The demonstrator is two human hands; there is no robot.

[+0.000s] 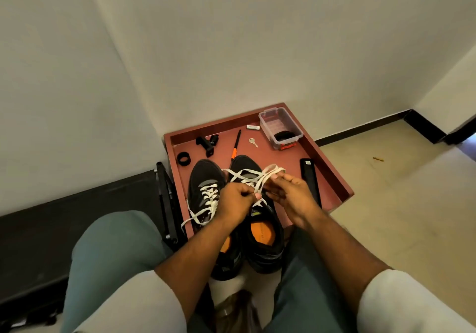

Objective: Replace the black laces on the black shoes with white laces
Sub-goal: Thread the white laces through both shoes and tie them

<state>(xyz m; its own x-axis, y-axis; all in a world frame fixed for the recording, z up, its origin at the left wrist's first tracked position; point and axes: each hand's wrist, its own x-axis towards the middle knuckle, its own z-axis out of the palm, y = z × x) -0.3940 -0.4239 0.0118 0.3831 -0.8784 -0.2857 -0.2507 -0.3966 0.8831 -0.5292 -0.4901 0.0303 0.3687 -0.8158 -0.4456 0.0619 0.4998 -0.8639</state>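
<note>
Two black shoes with orange insoles stand side by side on a red-brown tray. The left shoe is threaded with a white lace whose loose ends trail off its left side. Over the right shoe my left hand pinches a white lace near the eyelets. My right hand holds the same lace's loops just to the right, fingers curled round them. The right shoe's tongue and eyelets are mostly hidden behind my hands.
The tray also carries a clear plastic box, a key, an orange-and-black pen, a black ring, a black clamp and a long black bar. A wall corner lies behind; a folded black stand leans left of the tray.
</note>
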